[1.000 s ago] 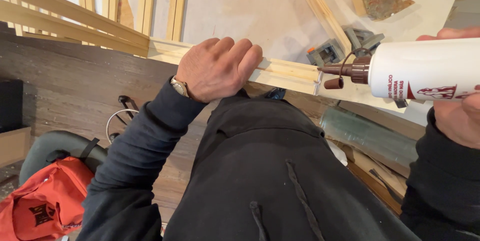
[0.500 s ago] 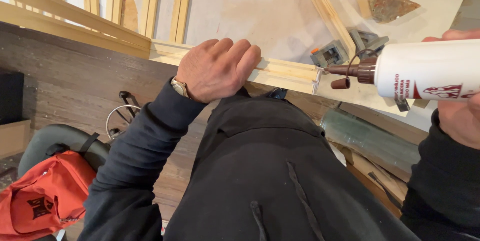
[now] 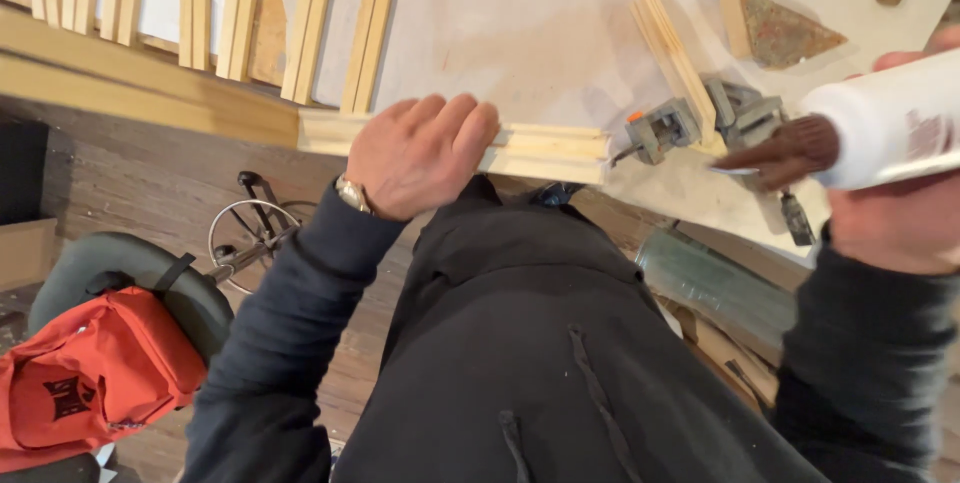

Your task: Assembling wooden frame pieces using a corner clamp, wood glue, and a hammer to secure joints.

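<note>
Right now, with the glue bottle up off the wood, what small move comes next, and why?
Probably bring the glue bottle down and left until its brown nozzle meets the end of the wood strip. The right hand holds the bottle tilted with the nozzle short of the strip, and the left hand presses the strip on the table edge.
</note>
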